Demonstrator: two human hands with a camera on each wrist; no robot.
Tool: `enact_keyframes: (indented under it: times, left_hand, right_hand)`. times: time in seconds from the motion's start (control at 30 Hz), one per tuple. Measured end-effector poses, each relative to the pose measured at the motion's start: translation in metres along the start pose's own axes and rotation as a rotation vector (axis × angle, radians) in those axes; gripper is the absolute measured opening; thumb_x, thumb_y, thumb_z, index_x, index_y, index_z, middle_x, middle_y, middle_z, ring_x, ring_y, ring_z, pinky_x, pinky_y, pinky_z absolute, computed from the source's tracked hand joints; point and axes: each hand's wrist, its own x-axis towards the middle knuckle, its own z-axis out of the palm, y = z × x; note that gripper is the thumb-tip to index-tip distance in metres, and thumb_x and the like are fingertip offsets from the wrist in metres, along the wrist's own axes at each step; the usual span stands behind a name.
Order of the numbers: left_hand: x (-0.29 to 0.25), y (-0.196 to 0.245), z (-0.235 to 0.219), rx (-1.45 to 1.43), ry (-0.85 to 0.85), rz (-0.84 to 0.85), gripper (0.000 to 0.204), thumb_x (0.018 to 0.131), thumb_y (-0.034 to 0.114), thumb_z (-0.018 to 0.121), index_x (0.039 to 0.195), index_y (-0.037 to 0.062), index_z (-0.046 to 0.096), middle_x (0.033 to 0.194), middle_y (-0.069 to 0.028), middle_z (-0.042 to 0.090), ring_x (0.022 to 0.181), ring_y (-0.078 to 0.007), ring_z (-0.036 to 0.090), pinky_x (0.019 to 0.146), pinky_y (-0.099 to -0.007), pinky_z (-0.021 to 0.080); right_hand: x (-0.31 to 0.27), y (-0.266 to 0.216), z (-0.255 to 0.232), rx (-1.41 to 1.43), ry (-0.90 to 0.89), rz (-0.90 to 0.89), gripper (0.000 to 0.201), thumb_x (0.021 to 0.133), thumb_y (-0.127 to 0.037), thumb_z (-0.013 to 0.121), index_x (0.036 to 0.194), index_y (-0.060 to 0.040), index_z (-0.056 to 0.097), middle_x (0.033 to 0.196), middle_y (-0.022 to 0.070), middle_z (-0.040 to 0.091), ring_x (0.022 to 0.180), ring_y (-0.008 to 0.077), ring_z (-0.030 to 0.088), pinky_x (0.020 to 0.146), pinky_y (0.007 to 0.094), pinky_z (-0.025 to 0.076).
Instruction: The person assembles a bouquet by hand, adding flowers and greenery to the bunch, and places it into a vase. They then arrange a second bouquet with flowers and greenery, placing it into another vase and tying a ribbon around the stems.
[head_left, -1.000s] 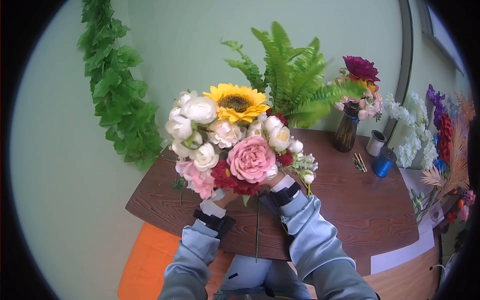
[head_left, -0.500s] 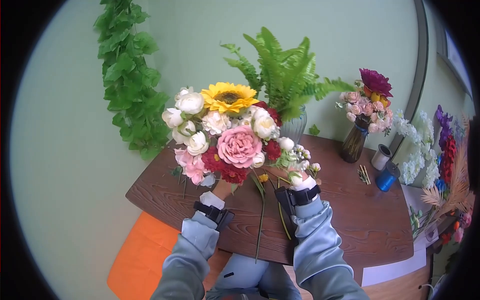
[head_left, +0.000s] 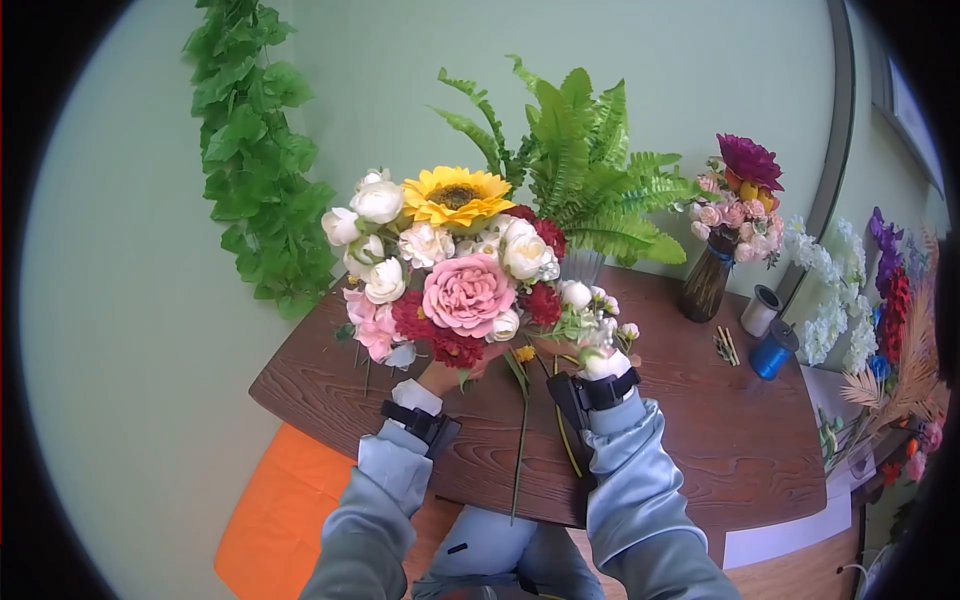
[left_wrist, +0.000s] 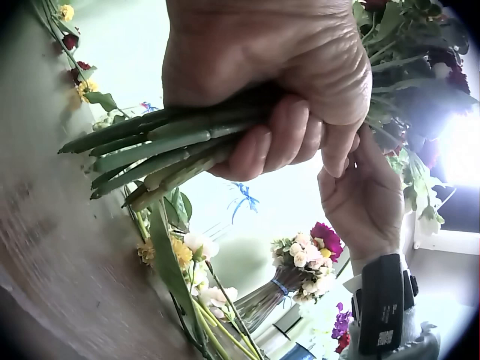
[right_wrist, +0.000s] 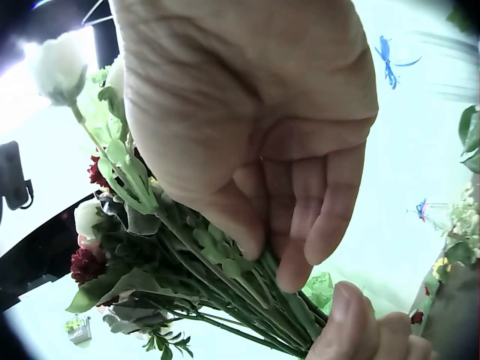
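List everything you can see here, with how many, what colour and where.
bouquet: one, yellow sunflower with pink, white and red blooms, held above the table
loose stems: a few, green, on the table's front
table: one, dark brown wood
fern: one, green, behind the bouquet
dark vase: one, brown, pink and magenta flowers, back right
spools: two, blue and white, right edge
ivy garland: one, green, on the wall
left hand: grips the stems
right hand: fingers curled against the stems

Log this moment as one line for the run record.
left hand: grips bouquet stems | right hand: holds white-bud sprig against bouquet | table: loose stems
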Motion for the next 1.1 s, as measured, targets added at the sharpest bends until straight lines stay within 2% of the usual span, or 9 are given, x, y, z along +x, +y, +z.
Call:
enact_keyframes:
  times: [0.3,0.37,0.4,0.43,0.5,0.57,0.77,0.93,1.1]
  left_hand:
    - [-0.03,-0.096,-0.029,0.704,0.09,0.157,0.039,0.085,0.028,0.064,0.117,0.0082,0.051,0.069,-0.0033,0.053,0.058,-0.0142,0.051,0.054,-0.0288,0.042]
    - [-0.024,-0.092,-0.03,0.7,0.089,0.161,0.039,0.085,0.028,0.064,0.117,0.0082,0.051,0.07,-0.0034,0.053,0.059,-0.0144,0.05,0.055,-0.029,0.042]
    - [-0.019,-0.089,-0.031,0.698,0.089,0.163,0.039,0.085,0.028,0.064,0.117,0.0081,0.05,0.071,-0.0035,0.053,0.06,-0.0145,0.05,0.055,-0.0291,0.042]
    - [-0.014,-0.086,-0.033,0.696,0.09,0.166,0.039,0.085,0.028,0.064,0.117,0.0081,0.05,0.072,-0.0036,0.053,0.061,-0.0146,0.05,0.056,-0.0292,0.041]
    - [-0.012,-0.083,-0.032,0.692,0.087,0.171,0.04,0.085,0.028,0.064,0.117,0.0081,0.05,0.073,-0.0037,0.053,0.062,-0.0148,0.05,0.057,-0.0293,0.041]
    - [-0.029,-0.094,-0.035,0.688,0.085,0.18,0.04,0.085,0.028,0.064,0.117,0.008,0.05,0.074,-0.0038,0.053,0.063,-0.015,0.05,0.058,-0.0295,0.041]
    - [-0.038,-0.105,-0.039,0.68,0.074,0.221,0.04,0.085,0.027,0.064,0.118,0.0079,0.05,0.078,-0.0042,0.052,0.067,-0.0155,0.049,0.061,-0.03,0.04]
    - [0.011,-0.079,-0.032,0.669,0.058,0.239,0.041,0.085,0.027,0.064,0.118,0.0078,0.05,0.081,-0.0046,0.052,0.07,-0.016,0.048,0.063,-0.0305,0.039]
    - [-0.212,-0.221,-0.076,0.646,0.037,0.243,0.041,0.084,0.027,0.064,0.118,0.0077,0.05,0.084,-0.0049,0.051,0.074,-0.0165,0.048,0.066,-0.0309,0.038]
  right_hand:
    - [-0.017,0.016,-0.014,0.345,-0.14,-0.274,0.034,0.092,-0.021,0.054,0.123,-0.0086,0.047,0.122,0.0051,0.049,0.114,0.015,0.046,0.102,0.0288,0.034]
    - [-0.032,0.052,-0.063,0.329,0.262,-0.103,0.054,0.093,-0.022,0.051,0.139,-0.0021,0.029,0.139,0.0118,0.038,0.126,0.0232,0.04,0.107,0.0363,0.033]
    - [-0.019,0.034,-0.039,-0.047,-0.007,-0.512,0.052,0.094,-0.02,0.049,0.138,-0.0016,0.029,0.137,0.0126,0.04,0.125,0.0237,0.041,0.106,0.0371,0.034]
    - [-0.009,0.026,-0.028,0.579,-0.306,-0.467,0.052,0.093,-0.021,0.051,0.137,-0.0014,0.031,0.136,0.0132,0.04,0.124,0.0234,0.042,0.105,0.037,0.035]
    - [-0.011,0.016,-0.013,0.55,-0.322,-0.452,0.05,0.093,-0.023,0.05,0.135,-0.0005,0.034,0.134,0.0131,0.043,0.124,0.0225,0.042,0.105,0.0357,0.034]
    - [-0.026,0.005,0.004,0.246,0.118,-0.119,0.05,0.092,-0.025,0.051,0.133,0.0006,0.037,0.131,0.0129,0.045,0.122,0.022,0.044,0.106,0.034,0.033]
    - [0.02,-0.023,0.029,-0.865,0.131,0.165,0.032,0.079,-0.004,0.06,0.11,-0.0035,0.057,0.097,0.0039,0.064,0.084,0.0111,0.055,0.074,0.0283,0.048]
    - [0.027,-0.03,0.037,-0.875,-0.081,-0.107,0.029,0.082,-0.004,0.059,0.11,-0.0004,0.054,0.103,0.0064,0.06,0.093,0.0117,0.054,0.085,0.0285,0.044]
    - [0.031,-0.004,-0.002,-1.042,-0.066,-0.008,0.037,0.084,-0.016,0.063,0.115,0.0007,0.051,0.105,0.0089,0.06,0.096,0.0132,0.056,0.084,0.0267,0.045]
